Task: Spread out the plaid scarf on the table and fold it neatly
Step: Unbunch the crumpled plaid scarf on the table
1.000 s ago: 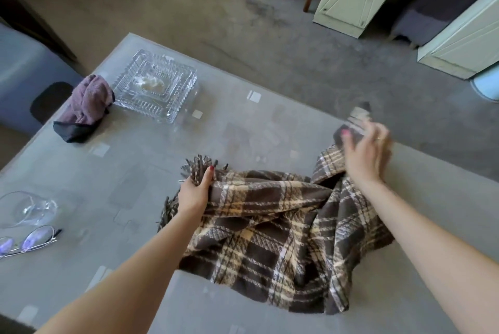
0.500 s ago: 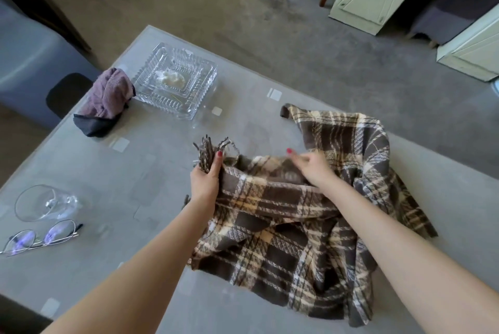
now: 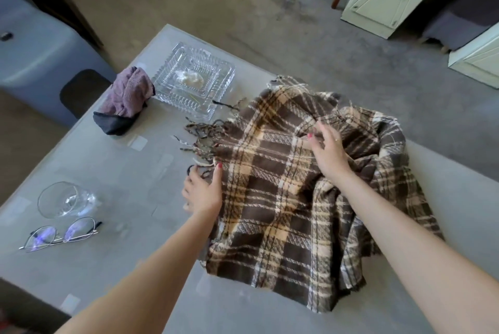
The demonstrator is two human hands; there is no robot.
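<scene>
Pinching the fringed edge of a brown-and-cream plaid scarf (image 3: pixel 272 198), the left hand (image 3: pixel 203 193) closes thumb over cloth at the scarf's left side. The right hand (image 3: pixel 328 151) rests on the bunched middle, fingers curled into a fold (grip partly hidden). The scarf lies rumpled on a grey table (image 3: pixel 135 177). Farther left sit a glass dish (image 3: pixel 194 81), a purple cloth (image 3: pixel 127 96), a drinking glass (image 3: pixel 63 200) and eyeglasses (image 3: pixel 60 233).

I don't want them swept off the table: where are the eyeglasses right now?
In the head view, the eyeglasses lie near the table's left edge, just in front of the drinking glass, well left of the left hand and clear of the plaid scarf.
</scene>
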